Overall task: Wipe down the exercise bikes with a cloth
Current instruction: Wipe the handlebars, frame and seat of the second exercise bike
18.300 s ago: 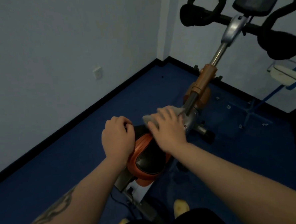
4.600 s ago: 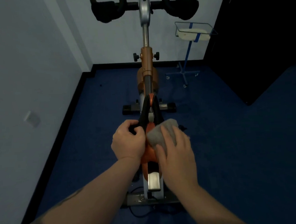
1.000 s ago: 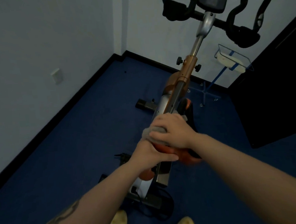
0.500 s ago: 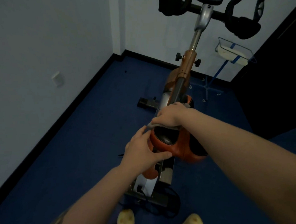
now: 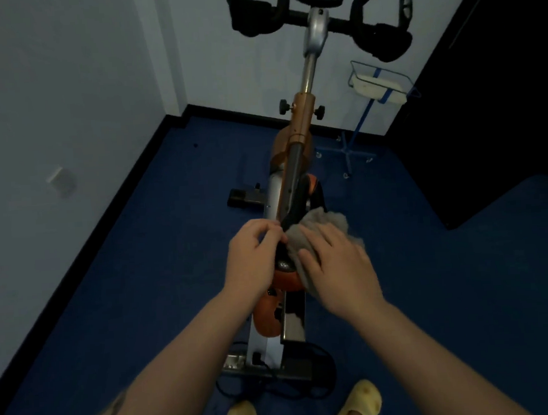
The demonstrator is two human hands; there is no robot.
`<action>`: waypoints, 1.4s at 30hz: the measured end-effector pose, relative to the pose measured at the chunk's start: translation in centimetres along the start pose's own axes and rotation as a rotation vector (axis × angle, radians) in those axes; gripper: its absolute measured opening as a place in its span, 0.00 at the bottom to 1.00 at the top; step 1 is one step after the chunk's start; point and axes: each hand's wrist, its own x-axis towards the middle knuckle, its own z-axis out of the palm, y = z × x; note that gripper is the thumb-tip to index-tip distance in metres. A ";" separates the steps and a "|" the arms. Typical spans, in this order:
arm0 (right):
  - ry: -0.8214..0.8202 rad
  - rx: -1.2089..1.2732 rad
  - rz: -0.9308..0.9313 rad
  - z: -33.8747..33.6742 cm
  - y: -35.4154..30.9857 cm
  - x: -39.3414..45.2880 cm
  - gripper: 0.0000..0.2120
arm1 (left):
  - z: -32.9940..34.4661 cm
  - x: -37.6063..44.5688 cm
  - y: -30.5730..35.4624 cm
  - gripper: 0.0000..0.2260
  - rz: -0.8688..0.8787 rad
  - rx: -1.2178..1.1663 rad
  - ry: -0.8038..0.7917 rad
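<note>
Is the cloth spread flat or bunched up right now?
Bunched: the cloth sits in a crumpled wad under the right hand on the saddle.

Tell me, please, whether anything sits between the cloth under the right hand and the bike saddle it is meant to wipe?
Nothing visible does. The right hand presses the grey cloth straight onto the right side of the saddle. The left hand grips the saddle's left edge, clear of the cloth's side.

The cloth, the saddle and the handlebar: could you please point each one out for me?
cloth (image 5: 323, 225): head view, on the bunched grey fabric beyond the fingers.
saddle (image 5: 285, 278): head view, on its orange rear edge between the hands.
handlebar (image 5: 381, 40): head view, on the right black grip.
</note>
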 end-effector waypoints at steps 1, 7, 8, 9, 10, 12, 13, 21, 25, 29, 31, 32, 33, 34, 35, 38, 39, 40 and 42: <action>-0.013 -0.001 0.062 0.2 0.1 -0.1 0.24 | 0.6 0.6 0.3 0.10 -0.023 0.021 -0.005; -0.026 0.080 0.361 0.2 -0.9 3.0 0.25 | 3.5 3.4 0.5 0.10 -0.142 0.420 -0.052; 0.015 0.050 0.345 0.5 -0.9 1.9 0.25 | 3.7 3.4 0.2 0.12 -0.133 0.490 -0.021; 0.061 0.023 0.315 1.0 -0.9 0.3 0.26 | 3.8 3.2 0.1 0.12 -0.121 0.530 0.013; 0.099 0.010 0.281 1.5 -0.9 -1.5 0.27 | 3.9 3.1 0.0 0.13 -0.115 0.547 0.037; 0.115 0.041 0.243 2.0 -0.8 -3.0 0.29 | 4.1 3.2 0.1 0.14 -0.121 0.570 0.044; 0.115 0.063 0.263 1.9 -0.4 -2.3 0.28 | 4.2 3.3 0.2 0.14 -0.122 0.585 0.036; -0.061 0.300 0.437 -0.1 1.3 4.1 0.23 | 3.5 2.9 0.2 0.14 -0.092 0.559 0.025; 0.062 0.136 0.317 1.3 0.2 0.1 0.27 | 3.7 3.0 0.0 0.13 -0.087 0.551 0.047; -0.009 0.137 0.379 1.3 0.8 4.7 0.24 | 3.9 3.2 -0.1 0.13 -0.091 0.580 0.077; -0.086 0.212 0.428 1.0 1.1 8.2 0.22 | 3.9 3.1 -0.1 0.13 -0.097 0.577 0.093; -0.100 0.249 0.454 0.9 1.1 9.6 0.21 | 3.9 3.1 -0.1 0.13 -0.102 0.569 0.098; -0.099 0.265 0.468 0.9 1.2 10.4 0.21 | 3.9 3.1 0.0 0.13 -0.106 0.559 0.103; -0.104 0.268 0.462 1.0 1.3 10.6 0.21 | 3.8 3.0 0.1 0.12 -0.107 0.548 0.109; -0.108 0.265 0.432 1.0 1.5 10.2 0.22 | 3.8 3.0 0.1 0.12 -0.104 0.541 0.113; -0.073 0.219 0.249 1.6 2.6 7.2 0.27 | 3.9 2.9 0.1 0.11 -0.104 0.543 0.133; -0.061 0.202 0.199 1.6 3.0 6.3 0.28 | 4.0 2.9 0.2 0.11 -0.112 0.554 0.142; -0.053 0.187 0.177 1.6 3.2 6.2 0.28 | 4.1 3.0 0.3 0.11 -0.121 0.566 0.151; -0.081 0.227 0.235 1.5 3.2 8.1 0.29 | 4.2 3.1 0.4 0.11 -0.139 0.584 0.177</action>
